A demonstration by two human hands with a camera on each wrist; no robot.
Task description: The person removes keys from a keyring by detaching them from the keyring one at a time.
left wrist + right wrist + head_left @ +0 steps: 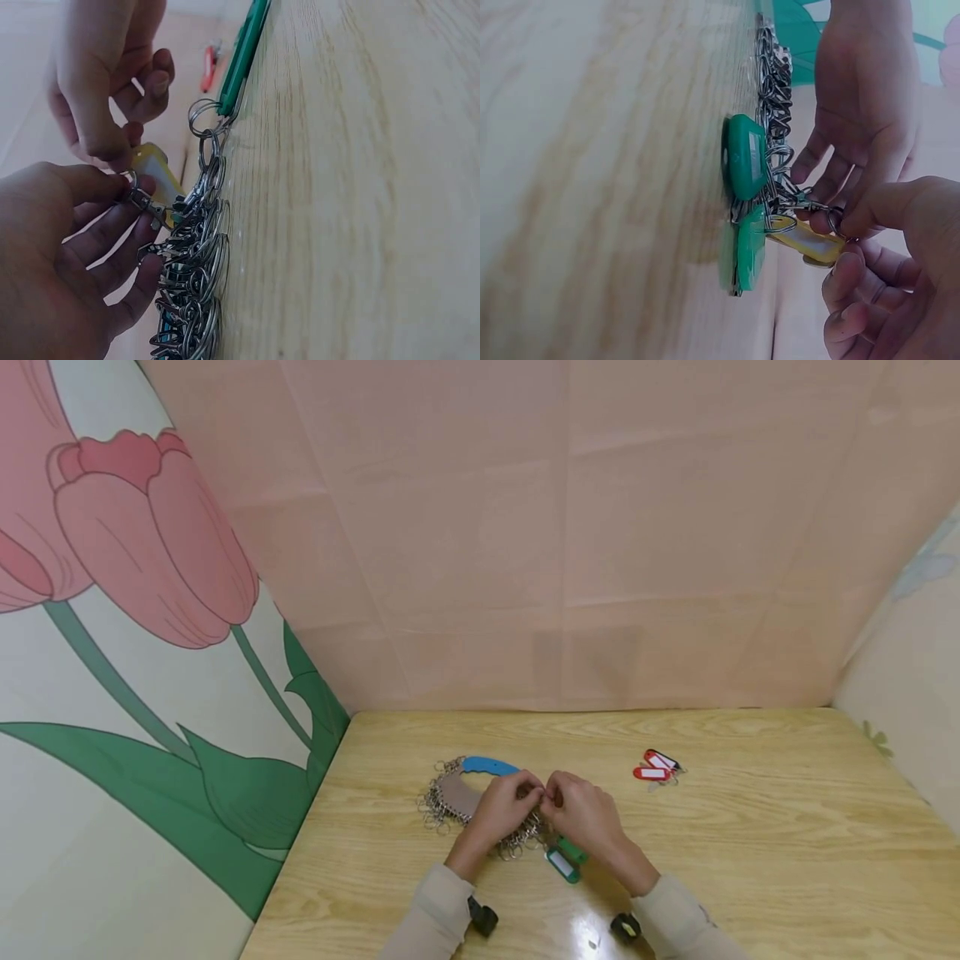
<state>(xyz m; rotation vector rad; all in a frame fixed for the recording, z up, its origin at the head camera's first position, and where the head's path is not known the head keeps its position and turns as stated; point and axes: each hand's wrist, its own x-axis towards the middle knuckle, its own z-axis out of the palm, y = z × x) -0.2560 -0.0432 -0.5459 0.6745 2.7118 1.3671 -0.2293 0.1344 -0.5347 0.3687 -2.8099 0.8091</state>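
In the head view a curved holder with a blue handle (pixel 487 766) lies on the table, its rim hung with many metal clasps and split rings (pixel 442 802). My left hand (pixel 510 806) is over its right end. Thumb and forefinger pinch a split ring (pixel 133 180) on a small metal clasp (pixel 142 199). Facing it, my right hand (pixel 585 814) pinches at the end of a yellow key tag (pixel 810 244), close by that ring; the fingertips partly hide the contact. Two green key tags (pixel 746 157) hang from rings at the holder's near right edge and rest on the table.
Farther right on the wooden table (pixel 750 827) lies a small group of red key tags (pixel 652 772) with a black one. A pink wall (pixel 600 527) rises behind the table, and a tulip-printed wall (pixel 150 552) stands at the left.
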